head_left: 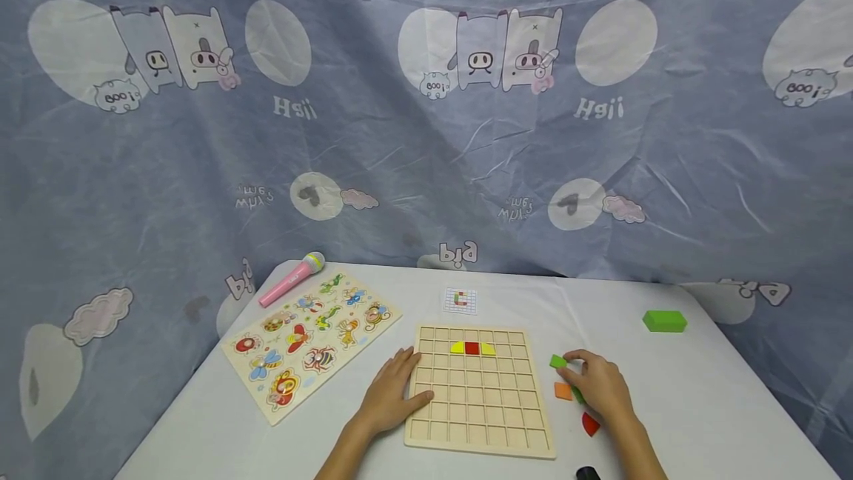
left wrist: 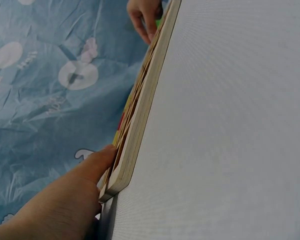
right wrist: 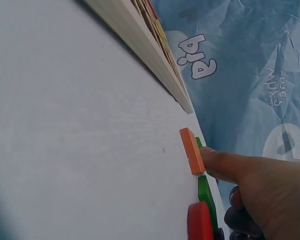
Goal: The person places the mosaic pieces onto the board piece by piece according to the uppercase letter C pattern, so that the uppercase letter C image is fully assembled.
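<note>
Where the white table (head_left: 600,302) meets the curtain (head_left: 400,139): a patterned card (head_left: 460,301) lies flat, just beyond the grid board (head_left: 476,413).
Left side: an insect puzzle (head_left: 269,343) lies at a slant, with a pink microphone (head_left: 291,281) beside its far left edge.
Far right: a green block (head_left: 664,321) sits well apart from everything else.
In the way: an orange tile (head_left: 563,391) lies between the board and the right hand (head_left: 600,387), partly hiding the small green tile in the right wrist view; a dark green piece (head_left: 577,395) and a red rounded piece (head_left: 590,424) lie nearby.
Near edge: a black object (head_left: 588,473), cut off by the frame; cannot tell what it is.
Board cells: a red square (head_left: 472,348) between two yellow pieces (head_left: 457,347), near the far side.
Curtain print: "Boo" in small clouds, other words flipped, one resembling "pig"; microphone mark too small to read.
Left hand (head_left: 389,395): fingers apart and extended along the board's left edge, thumb resting on top.
Right hand: thumb and forefinger pinch the small green tile (head_left: 557,361), right of the board's far half.
</note>
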{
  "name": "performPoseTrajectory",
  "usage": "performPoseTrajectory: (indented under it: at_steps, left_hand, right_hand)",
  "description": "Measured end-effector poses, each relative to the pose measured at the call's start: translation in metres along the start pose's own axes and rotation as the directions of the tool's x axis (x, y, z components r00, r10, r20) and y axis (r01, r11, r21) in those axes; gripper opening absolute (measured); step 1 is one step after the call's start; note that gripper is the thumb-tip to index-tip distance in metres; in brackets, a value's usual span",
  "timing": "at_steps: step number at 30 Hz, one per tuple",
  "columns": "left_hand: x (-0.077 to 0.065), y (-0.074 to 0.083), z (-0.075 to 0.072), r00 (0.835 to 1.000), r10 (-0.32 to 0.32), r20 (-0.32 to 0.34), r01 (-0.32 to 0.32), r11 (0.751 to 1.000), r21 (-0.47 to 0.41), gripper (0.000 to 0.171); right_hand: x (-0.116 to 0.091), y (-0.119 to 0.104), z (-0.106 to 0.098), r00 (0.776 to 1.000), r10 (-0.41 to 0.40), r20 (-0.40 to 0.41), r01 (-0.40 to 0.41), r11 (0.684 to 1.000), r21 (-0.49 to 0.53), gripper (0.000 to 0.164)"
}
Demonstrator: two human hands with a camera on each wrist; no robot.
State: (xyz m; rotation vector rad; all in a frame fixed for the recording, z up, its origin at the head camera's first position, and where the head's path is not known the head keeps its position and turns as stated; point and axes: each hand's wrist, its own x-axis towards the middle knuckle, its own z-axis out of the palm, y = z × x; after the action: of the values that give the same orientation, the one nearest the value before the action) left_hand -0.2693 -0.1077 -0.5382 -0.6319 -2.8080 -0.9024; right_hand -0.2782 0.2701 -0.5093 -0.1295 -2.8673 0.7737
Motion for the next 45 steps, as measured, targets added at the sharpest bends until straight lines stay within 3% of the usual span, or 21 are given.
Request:
performPoseTrajectory:
  at_steps: [4, 11, 18, 27, 34, 45]
  left_hand:
    - [0.0, -0.001, 0.0, 1.0, -0.001, -0.001, 0.001, 1.0, 0.004, 0.077]
    - [0.0, -0.002, 0.001, 1.0, 0.006, -0.007, -0.006, 1.0, 0.003, 0.077]
    - [-0.001, -0.002, 0.001, 1.0, 0.003, -0.005, -0.003, 1.0, 0.004, 0.077]
    - [0.0, -0.002, 0.002, 1.0, 0.005, -0.004, -0.005, 1.0, -0.002, 0.078]
    - [-0.001, -0.003, 0.002, 1.0, 0.003, -0.008, -0.003, 1.0, 0.0, 0.077]
    - [0.0, -0.003, 0.003, 1.0, 0.01, -0.009, -0.01, 1.0, 0.002, 0.077]
  right_hand:
    - [0.001, -0.003, -0.001, 0.999, -0.01, -0.037, 0.011, 1.0, 0.021, 0.039]
    - [0.004, -0.019, 0.002, 0.982, -0.137, -0.132, 0.15, 0.984, 0.1, 0.035]
    - [0.0, -0.055, 0.014, 0.972, -0.215, -0.094, 0.229, 0.957, 0.176, 0.034]
    - [-0.008, -0.095, 0.037, 0.958, -0.283, -0.037, 0.285, 0.937, 0.202, 0.031]
    - [-0.009, -0.114, 0.056, 0.943, -0.331, -0.027, 0.33, 0.922, 0.202, 0.03]
    - [-0.006, -0.121, 0.077, 0.95, -0.313, -0.013, 0.312, 0.94, 0.136, 0.03]
